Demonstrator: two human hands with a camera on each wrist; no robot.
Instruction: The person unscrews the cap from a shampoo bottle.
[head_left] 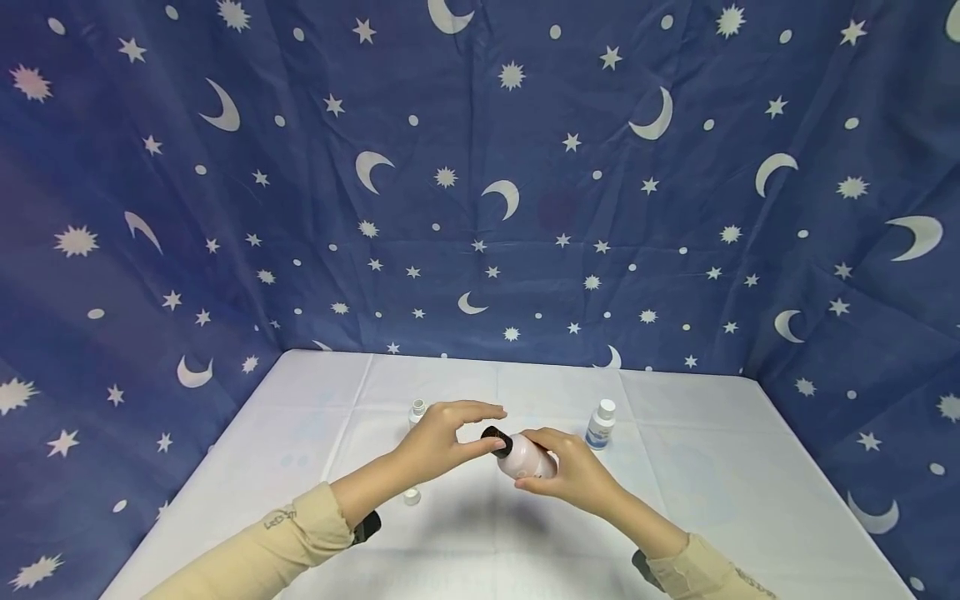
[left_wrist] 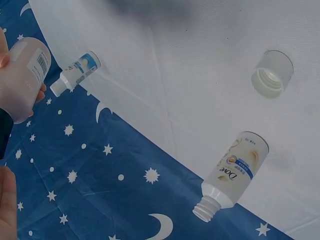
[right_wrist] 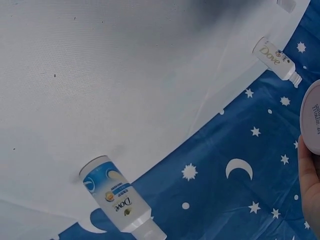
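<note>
My right hand (head_left: 573, 467) grips a pale pink bottle (head_left: 525, 458) around its body and holds it tilted above the table, its black cap (head_left: 497, 442) toward the left. With fingers stretched out above the cap, my left hand (head_left: 442, 437) has its thumb right at the cap's side. In the left wrist view the bottle (left_wrist: 31, 75) shows a barcode label. Past my left hand stands an uncapped white Dove bottle (left_wrist: 232, 172), its threaded neck bare. A loose white cap (left_wrist: 272, 75) lies near it on the table.
A capped white-and-blue Dove bottle (right_wrist: 117, 195) stands on the right part of the table, beyond my right hand. The white-covered table (head_left: 697, 467) is bordered by a dark blue curtain (head_left: 525, 275) with moons and stars at the back and sides.
</note>
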